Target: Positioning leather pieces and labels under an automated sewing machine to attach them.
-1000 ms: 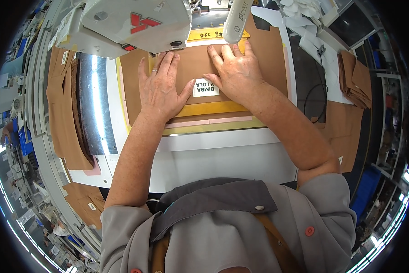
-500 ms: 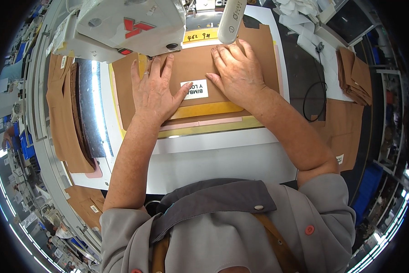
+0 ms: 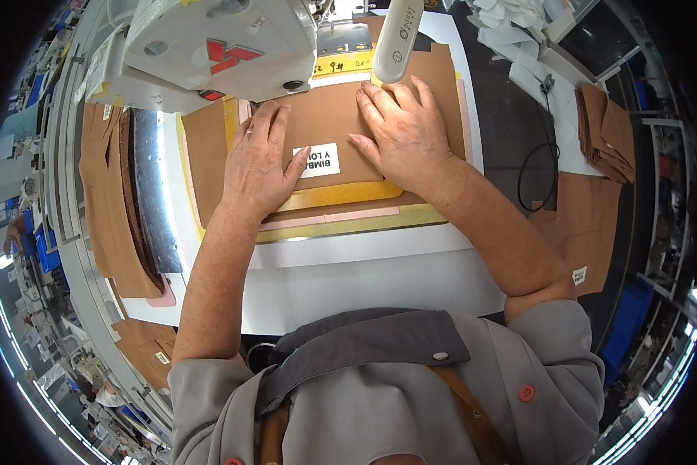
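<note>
A brown fabric panel [image 3: 325,120] lies flat in a sewing template with yellow strips [image 3: 340,195], under the white sewing machine head [image 3: 209,58]. My left hand [image 3: 257,167] rests palm down on the panel's left part, fingers extended and fairly close together. Its thumb touches a white printed label [image 3: 323,161] on the fabric. My right hand [image 3: 407,141] lies flat on the right part, fingers spread, the tips near the lower end of a pale rounded arm [image 3: 395,46]. Neither hand grips anything. The machine head hides the panel's far left area.
Brown fabric pieces [image 3: 104,209] hang over the table at left beside a shiny metal strip [image 3: 156,194]. At right are a folded brown stack [image 3: 602,132], more brown panels [image 3: 585,221] and a looped black cable [image 3: 523,174]. White crumpled material [image 3: 511,39] lies at the back right.
The template, fabric and label have shifted a little left and toward me. My left hand moved with them, its fingers drawing closer together. The right hand has moved slightly toward me.
</note>
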Available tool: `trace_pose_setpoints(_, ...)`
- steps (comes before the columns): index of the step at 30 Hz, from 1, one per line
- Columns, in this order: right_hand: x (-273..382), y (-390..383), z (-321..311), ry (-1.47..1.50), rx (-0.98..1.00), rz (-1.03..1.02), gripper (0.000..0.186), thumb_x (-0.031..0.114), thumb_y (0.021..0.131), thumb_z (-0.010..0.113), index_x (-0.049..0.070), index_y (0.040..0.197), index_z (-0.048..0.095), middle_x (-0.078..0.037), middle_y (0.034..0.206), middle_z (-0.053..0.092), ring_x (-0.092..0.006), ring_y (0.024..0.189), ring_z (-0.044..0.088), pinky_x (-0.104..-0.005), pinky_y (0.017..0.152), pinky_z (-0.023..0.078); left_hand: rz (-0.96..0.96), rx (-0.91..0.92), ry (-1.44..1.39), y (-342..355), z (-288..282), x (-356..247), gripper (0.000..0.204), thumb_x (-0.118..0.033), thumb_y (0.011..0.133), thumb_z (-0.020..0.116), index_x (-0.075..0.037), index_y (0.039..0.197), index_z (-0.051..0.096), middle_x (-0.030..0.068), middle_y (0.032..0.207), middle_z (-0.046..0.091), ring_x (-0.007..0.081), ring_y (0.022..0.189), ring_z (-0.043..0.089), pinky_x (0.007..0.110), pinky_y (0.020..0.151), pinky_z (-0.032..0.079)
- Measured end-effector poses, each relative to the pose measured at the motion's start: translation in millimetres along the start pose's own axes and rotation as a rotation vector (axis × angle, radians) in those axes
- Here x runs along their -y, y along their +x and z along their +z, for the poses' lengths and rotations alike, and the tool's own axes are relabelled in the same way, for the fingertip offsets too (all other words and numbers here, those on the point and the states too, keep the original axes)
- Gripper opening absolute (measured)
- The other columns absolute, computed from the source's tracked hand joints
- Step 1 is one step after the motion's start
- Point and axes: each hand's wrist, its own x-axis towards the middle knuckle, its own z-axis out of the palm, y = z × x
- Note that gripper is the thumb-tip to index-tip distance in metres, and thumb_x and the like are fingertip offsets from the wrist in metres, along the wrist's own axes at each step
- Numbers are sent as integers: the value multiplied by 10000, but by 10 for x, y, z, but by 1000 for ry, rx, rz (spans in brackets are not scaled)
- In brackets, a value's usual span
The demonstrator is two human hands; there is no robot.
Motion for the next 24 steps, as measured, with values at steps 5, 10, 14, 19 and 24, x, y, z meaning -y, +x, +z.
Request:
trace_pose_setpoints(5, 27, 24, 27, -23, -10, -37, 590, 497, 952, 617, 44, 1329, 649, -84, 1372, 626, -246, 1301, 522, -556, 1145, 321, -31, 67, 122, -17, -65, -31, 678, -524, 946, 628, -189, 1521, 497, 195, 1477, 464, 387, 1408, 428, 477, 1170, 361)
trace_pose_setpoints(10, 62, 46, 28, 10, 7, -44, 578, 481, 956, 612, 40, 1329, 645, -87, 1364, 613, -246, 1315, 505, -569, 1150, 316, -36, 65, 290, 31, -112, -128, 766, -710, 910, 548, -252, 1523, 506, 207, 1456, 486, 348, 1329, 505, 490, 1134, 372)
trace_pose_setpoints(14, 97, 71, 23, 33, -28, -39, 597, 451, 912, 676, 13, 1317, 652, -88, 1357, 619, -250, 1293, 519, -507, 1138, 340, -51, 60, 317, 58, -97, -187, 792, -719, 900, 563, -158, 1459, 577, 188, 1420, 530, 345, 1301, 520, 488, 1114, 381)
trace_pose_setpoints(19, 134, 117, 32, 60, -27, -55, 599, 445, 899, 681, 11, 1311, 653, -88, 1361, 608, -253, 1261, 521, -500, 1106, 358, 1, -17, 122, 87, 45, -189, 773, -607, 914, 643, -18, 1409, 575, 184, 1444, 533, 364, 1305, 523, 487, 1112, 397)
trace_pose_setpoints(24, 174, 157, 36, 68, 24, -68, 602, 472, 939, 619, 26, 1344, 626, -98, 1371, 587, -257, 1277, 505, -586, 1156, 313, 49, -85, -98, 70, 114, -128, 691, -409, 902, 725, 57, 1379, 545, 207, 1449, 522, 363, 1360, 491, 471, 1166, 377)
